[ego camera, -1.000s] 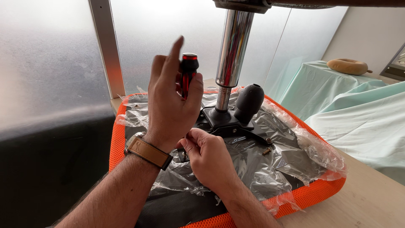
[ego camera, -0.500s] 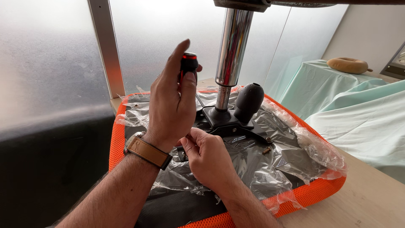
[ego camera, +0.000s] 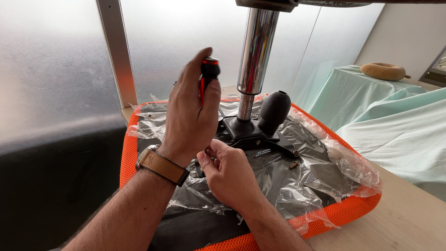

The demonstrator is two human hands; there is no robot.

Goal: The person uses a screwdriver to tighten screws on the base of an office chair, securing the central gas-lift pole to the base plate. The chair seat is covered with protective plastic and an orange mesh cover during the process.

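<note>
Can't see the screwdriver (ego camera: 209, 74) tip, buried behind the left hand (ego camera: 190, 118); only the black-red handle pokes out at 12 o'clock. Whatever the right hand (ego camera: 230, 174) is pinching is covered by its own fingers. Chrome column (ego camera: 255, 51) chopped off by the top edge. Seat (ego camera: 127, 153) cut off at 6 o'clock, plastic wrap (ego camera: 297, 186) blurring what's underneath.

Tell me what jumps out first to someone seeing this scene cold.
In the middle, the left hand grips a red and black screwdriver upright, with the right hand just below it. Under both lies an orange mesh chair seat wrapped in clear plastic, a shiny metal column rising from its black base plate.
</note>
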